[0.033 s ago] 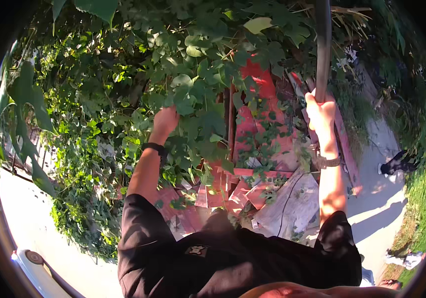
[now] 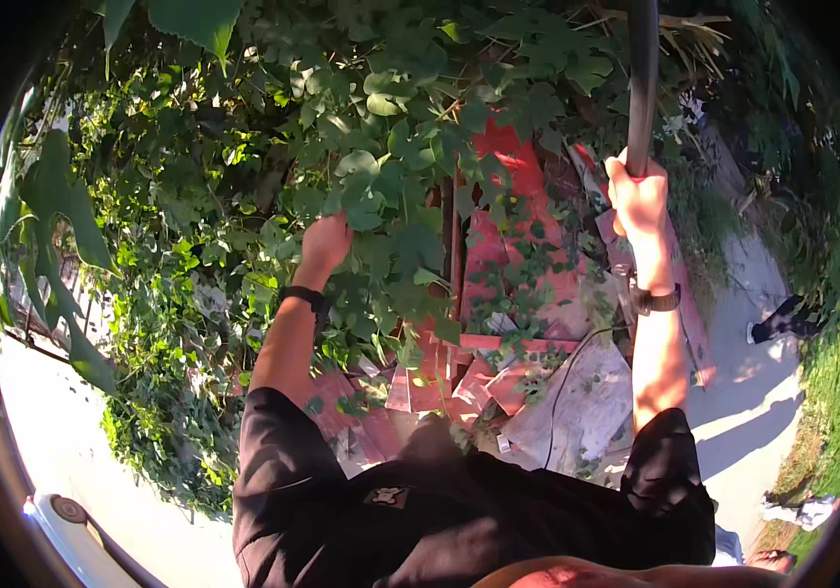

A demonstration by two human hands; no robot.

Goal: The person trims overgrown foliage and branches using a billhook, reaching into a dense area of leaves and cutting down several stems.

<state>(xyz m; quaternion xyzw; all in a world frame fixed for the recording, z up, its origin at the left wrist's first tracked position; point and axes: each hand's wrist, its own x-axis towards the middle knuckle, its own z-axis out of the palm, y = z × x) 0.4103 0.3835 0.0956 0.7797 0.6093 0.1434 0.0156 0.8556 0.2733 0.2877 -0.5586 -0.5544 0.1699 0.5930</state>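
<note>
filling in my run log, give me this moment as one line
left hand: at green leaves, grip unclear | right hand: closed around dark pole | background: red panels

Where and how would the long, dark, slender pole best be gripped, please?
The long, dark, slender pole is probably best gripped around its near part, from the person's side: the right hand's fingers wrap it there, while its far end runs out of view.
</note>
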